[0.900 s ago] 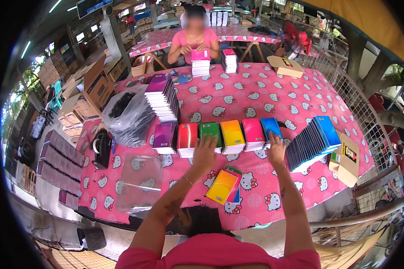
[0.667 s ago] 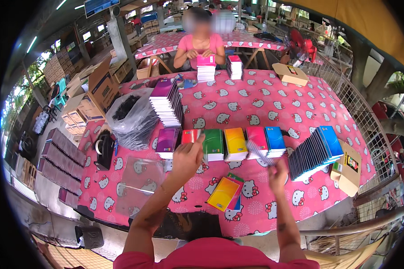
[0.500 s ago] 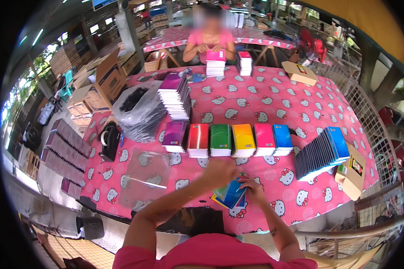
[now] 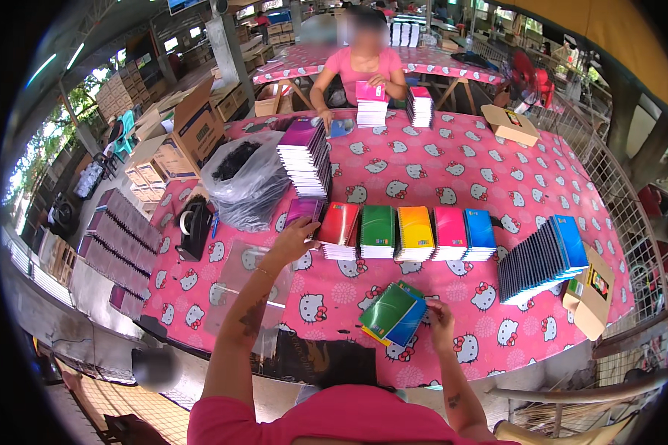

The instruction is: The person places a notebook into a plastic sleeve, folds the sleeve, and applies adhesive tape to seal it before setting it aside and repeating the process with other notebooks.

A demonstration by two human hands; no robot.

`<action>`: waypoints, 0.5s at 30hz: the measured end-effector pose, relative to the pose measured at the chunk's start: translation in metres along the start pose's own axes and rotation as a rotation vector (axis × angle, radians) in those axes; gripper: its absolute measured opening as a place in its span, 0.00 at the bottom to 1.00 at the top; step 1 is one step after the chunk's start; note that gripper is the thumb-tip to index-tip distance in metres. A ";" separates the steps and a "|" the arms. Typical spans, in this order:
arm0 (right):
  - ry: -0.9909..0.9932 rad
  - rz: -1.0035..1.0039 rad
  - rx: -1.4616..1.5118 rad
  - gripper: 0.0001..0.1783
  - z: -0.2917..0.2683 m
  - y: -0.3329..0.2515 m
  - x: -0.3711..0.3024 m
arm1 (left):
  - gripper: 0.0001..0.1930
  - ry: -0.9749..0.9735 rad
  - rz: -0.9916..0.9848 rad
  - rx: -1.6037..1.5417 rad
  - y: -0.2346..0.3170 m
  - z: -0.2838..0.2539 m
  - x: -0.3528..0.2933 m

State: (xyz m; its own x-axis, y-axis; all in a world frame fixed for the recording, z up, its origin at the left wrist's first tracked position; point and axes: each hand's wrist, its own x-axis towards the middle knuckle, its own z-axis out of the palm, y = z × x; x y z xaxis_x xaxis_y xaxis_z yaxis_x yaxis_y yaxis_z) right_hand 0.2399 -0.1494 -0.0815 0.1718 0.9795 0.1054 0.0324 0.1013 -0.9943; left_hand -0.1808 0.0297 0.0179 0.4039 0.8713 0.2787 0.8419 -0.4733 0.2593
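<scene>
My left hand (image 4: 295, 239) reaches over the front of the purple notebook stack (image 4: 303, 210). Its fingers and thumb are apart, with the fingertips near the seam by the red notebook stack (image 4: 340, 222). The top red notebook sits slightly askew. At the near middle of the table lies a small fanned pile, with a green spiral notebook (image 4: 387, 310) uppermost. Under it show a blue notebook (image 4: 408, 324) and a yellow edge. My right hand (image 4: 442, 319) pinches the blue notebook at its upper right corner.
Green (image 4: 378, 226), yellow (image 4: 414, 226), pink (image 4: 450, 226) and blue (image 4: 479, 230) notebook stacks continue the row. A leaning blue row (image 4: 542, 256) stands right, a tall purple stack (image 4: 304, 159) behind. Left are a tape dispenser (image 4: 193, 230) and a plastic bag (image 4: 249, 193). Opposite sits a co-worker (image 4: 364, 67).
My left hand has moved from above the small pile to the purple stack. More of the green notebook shows on the pile. The co-worker's one hand has reached down to the table.
</scene>
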 end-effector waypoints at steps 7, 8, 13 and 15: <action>0.124 -0.333 -0.439 0.16 0.031 -0.056 0.019 | 0.33 0.017 -0.113 -0.218 -0.004 -0.002 -0.004; 0.119 -0.388 -0.456 0.17 0.045 -0.062 0.029 | 0.33 0.001 -0.180 -0.314 0.001 -0.004 -0.002; -0.173 -0.776 -0.622 0.27 0.178 -0.097 0.103 | 0.26 0.221 -0.017 0.191 0.008 0.003 -0.020; -0.292 -0.801 -0.771 0.25 0.199 -0.069 0.132 | 0.23 0.286 0.041 0.194 0.013 0.003 -0.015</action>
State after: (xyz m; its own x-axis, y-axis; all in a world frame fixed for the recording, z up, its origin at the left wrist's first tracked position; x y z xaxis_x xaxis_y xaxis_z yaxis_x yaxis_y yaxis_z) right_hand 0.0644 0.0080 -0.0016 -0.4015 0.6950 0.5965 0.6405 0.6786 -0.3595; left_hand -0.1747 0.0107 0.0141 0.3458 0.7672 0.5402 0.8904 -0.4500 0.0690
